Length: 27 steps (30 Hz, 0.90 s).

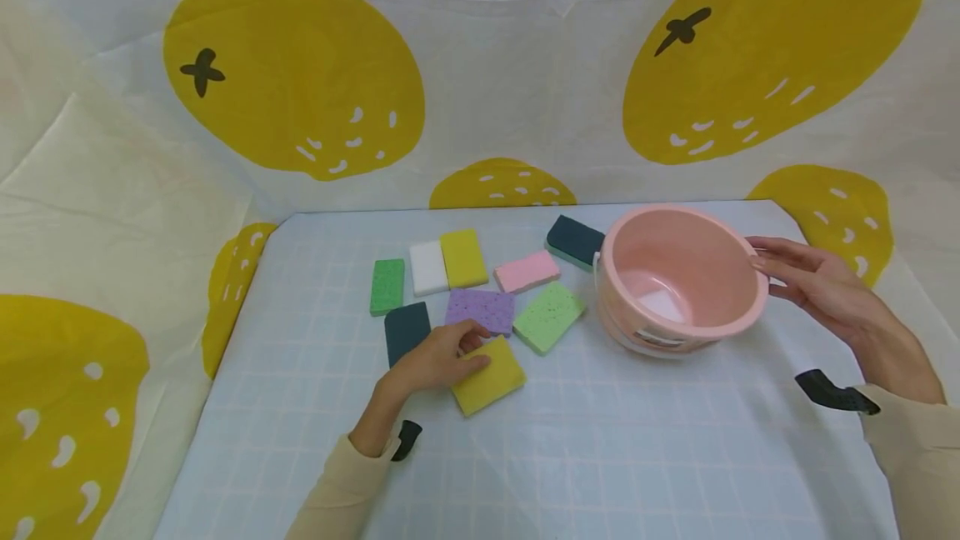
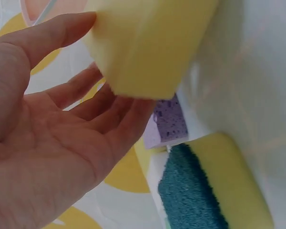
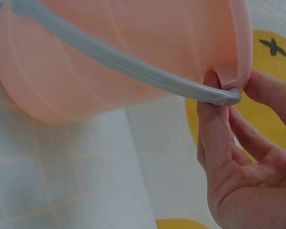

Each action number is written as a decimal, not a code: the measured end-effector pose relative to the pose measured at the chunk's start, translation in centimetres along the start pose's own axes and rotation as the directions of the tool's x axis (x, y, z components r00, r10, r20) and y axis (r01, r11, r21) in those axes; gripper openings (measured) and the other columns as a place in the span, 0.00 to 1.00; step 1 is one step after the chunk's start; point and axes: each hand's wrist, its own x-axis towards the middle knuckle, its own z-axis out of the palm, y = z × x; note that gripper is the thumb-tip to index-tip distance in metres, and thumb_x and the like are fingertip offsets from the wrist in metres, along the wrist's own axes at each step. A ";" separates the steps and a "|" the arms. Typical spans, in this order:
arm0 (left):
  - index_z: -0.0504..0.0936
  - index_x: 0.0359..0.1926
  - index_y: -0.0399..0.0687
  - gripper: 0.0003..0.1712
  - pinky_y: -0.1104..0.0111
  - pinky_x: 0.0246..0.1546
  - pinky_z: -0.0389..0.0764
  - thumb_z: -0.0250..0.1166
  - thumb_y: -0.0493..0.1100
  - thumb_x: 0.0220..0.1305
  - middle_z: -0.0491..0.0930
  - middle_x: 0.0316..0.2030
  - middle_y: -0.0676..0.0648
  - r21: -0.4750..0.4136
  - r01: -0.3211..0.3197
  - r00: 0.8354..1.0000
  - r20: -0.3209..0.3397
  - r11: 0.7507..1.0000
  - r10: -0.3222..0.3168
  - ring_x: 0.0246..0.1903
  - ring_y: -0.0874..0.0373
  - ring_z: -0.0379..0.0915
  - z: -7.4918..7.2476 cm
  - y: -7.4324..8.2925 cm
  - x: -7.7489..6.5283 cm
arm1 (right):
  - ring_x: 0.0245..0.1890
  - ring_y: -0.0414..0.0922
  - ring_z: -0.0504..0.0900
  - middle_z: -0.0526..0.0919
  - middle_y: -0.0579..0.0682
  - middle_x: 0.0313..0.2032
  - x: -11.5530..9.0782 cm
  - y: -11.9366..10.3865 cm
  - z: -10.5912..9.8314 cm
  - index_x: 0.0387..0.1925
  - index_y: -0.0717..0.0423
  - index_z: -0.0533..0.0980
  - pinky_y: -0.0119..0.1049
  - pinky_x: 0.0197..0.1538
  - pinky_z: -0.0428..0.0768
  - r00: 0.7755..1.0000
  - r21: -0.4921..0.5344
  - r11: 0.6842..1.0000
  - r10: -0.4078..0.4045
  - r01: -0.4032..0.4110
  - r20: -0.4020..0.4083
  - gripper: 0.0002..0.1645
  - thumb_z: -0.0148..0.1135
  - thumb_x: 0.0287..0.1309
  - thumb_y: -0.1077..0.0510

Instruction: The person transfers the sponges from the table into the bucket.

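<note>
My left hand (image 1: 442,357) pinches a yellow sponge (image 1: 491,377) near the front of a group of sponges. Seen from the left wrist, the thumb lies along one side of this sponge (image 2: 148,43) and the fingertips meet another. A pink bucket (image 1: 682,273) stands on the right, its mouth facing up. Its rim is gripped at the right by my right hand (image 1: 825,286), thumb on one side and fingers on the other. In the right wrist view the pale handle (image 3: 119,62) hangs down across the bucket's outside, its end by the fingers.
Around the left hand lie purple (image 1: 480,312), light green (image 1: 549,317), dark-topped (image 1: 407,332), green (image 1: 387,287), white (image 1: 428,267) and pink (image 1: 527,272) sponges. Another yellow sponge (image 1: 464,258) touches the white one. A dark sponge (image 1: 573,240) sits beside the bucket. Patterned cloth (image 1: 525,107) rises behind the table.
</note>
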 end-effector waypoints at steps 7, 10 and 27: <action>0.80 0.59 0.37 0.23 0.63 0.50 0.80 0.69 0.45 0.69 0.82 0.46 0.48 -0.038 -0.017 1.000 0.016 0.999 0.018 0.45 0.56 0.77 -0.9 0.9 0.3 | 0.48 0.27 0.81 0.81 0.24 0.51 -0.1 0.1 -0.1 0.67 0.36 0.76 0.26 0.43 0.84 1.000 0.034 0.999 0.000 0.000 0.012 0.22 0.58 0.75 0.53; 0.79 0.59 0.36 0.25 0.63 0.50 0.80 0.70 0.46 0.68 0.82 0.46 0.47 -0.062 -0.032 0.999 0.014 0.998 0.033 0.45 0.56 0.77 -1.2 1.5 0.5 | 0.48 0.27 0.81 0.82 0.24 0.51 0.0 0.1 -0.1 0.65 0.35 0.77 0.26 0.42 0.84 1.000 0.055 0.998 0.004 -0.005 0.018 0.21 0.58 0.76 0.54; 0.79 0.61 0.41 0.30 0.65 0.49 0.83 0.75 0.50 0.63 0.83 0.49 0.47 -0.242 -0.020 0.994 -0.109 0.970 -0.007 0.48 0.54 0.79 -2.7 5.6 2.3 | 0.48 0.25 0.80 0.80 0.21 0.50 0.0 0.0 0.1 0.65 0.30 0.76 0.24 0.43 0.83 1.000 -0.004 1.000 0.025 -0.025 -0.003 0.21 0.58 0.75 0.51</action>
